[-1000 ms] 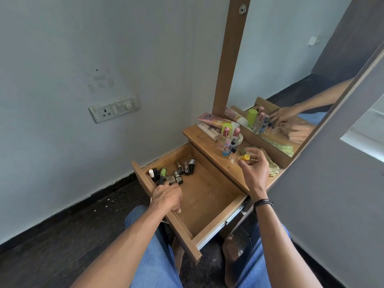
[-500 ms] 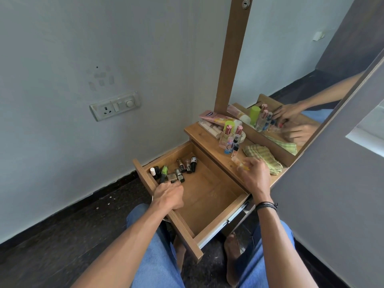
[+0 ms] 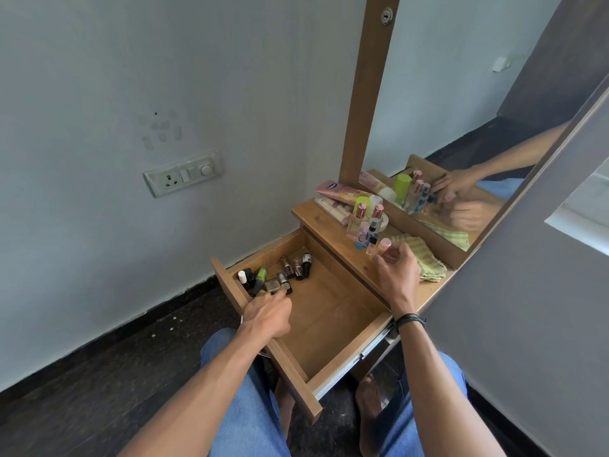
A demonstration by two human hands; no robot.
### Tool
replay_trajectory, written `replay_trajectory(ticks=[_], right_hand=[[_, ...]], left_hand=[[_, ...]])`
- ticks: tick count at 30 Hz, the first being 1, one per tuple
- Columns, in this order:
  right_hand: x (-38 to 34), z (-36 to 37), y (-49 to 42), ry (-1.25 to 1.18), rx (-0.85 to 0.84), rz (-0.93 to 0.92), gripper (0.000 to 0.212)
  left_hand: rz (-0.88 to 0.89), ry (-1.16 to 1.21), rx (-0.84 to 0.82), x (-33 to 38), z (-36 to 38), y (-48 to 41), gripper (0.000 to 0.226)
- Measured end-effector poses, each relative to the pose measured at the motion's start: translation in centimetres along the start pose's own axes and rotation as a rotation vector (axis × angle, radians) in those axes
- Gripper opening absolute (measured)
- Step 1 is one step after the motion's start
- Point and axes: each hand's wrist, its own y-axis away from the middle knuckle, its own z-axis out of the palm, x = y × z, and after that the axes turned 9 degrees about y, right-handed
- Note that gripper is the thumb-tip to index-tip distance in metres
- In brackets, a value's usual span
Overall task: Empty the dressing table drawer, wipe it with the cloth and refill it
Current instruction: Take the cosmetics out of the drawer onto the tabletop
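The wooden drawer (image 3: 346, 367) is pulled open. Several small nail-polish bottles (image 3: 290, 268) lie in its far left corner; the rest of its floor is bare. My left hand (image 3: 268, 311) reaches over the drawer's front, and its fingertips touch a squat bottle (image 3: 272, 285); whether it grips the bottle is hidden. My right hand (image 3: 395, 272) pinches a small clear bottle with a pink cap (image 3: 384, 244), held upright on the table top (image 3: 316, 214). A green striped cloth (image 3: 426, 258) lies folded just right of that hand.
Perfume bottles (image 3: 361, 222) and cream tubes (image 3: 339, 192) stand in a group on the table top by the mirror (image 3: 461, 127). A switch plate (image 3: 183, 173) is on the left wall. A grey wall closes in on the right. My knees are under the drawer.
My right hand dipped to the table's front edge, then rose to the bottle group with a pink-capped bottle. My left hand slid forward from the drawer's front to the bottles.
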Motion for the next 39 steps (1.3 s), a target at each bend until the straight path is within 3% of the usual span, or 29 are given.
replay_trajectory(ticks=[8, 13, 15, 18, 21, 24, 26, 33, 39], right_hand=[[0.8, 1.3, 0.1, 0.061, -0.003, -0.012, 0.019], [1.1, 1.5, 0.2, 0.102, 0.004, -0.030, 0.035], [1.3, 1.8, 1.0, 0.135, 0.048, -0.028, 0.043], [1.0, 2.5, 4.8, 0.121, 0.125, -0.141, 0.033], [1.1, 4.0, 9.2, 0.161, -0.032, -0.246, 0.030], [1.7, 5.4, 11.1, 0.184, -0.327, -0.246, 0.033], [1.5, 5.8, 11.2, 0.121, -0.430, -0.229, 0.036], [0.6, 5.2, 10.2, 0.010, -0.440, -0.266, 0.025], [1.8, 3.5, 8.9, -0.064, -0.333, -0.179, 0.018]], left_hand=[[0.026, 0.140, 0.227, -0.5, 0.7, 0.5, 0.027], [0.007, 0.243, 0.372, -0.6, 0.9, 0.5, 0.028], [0.004, 0.351, 0.426, -0.7, 0.9, 0.6, 0.030], [-0.020, 0.577, 0.493, -1.0, 0.8, 0.7, 0.026], [-0.020, 0.842, 0.482, -1.6, 0.1, 0.4, 0.023], [-0.043, 1.259, 0.405, -2.3, -1.4, 0.3, 0.027], [-0.064, 1.480, 0.352, -2.5, -2.1, 0.6, 0.036], [0.024, 1.539, 0.245, 0.7, -1.8, 1.4, 0.050], [0.071, 1.672, 0.188, 2.3, -0.9, 0.5, 0.029]])
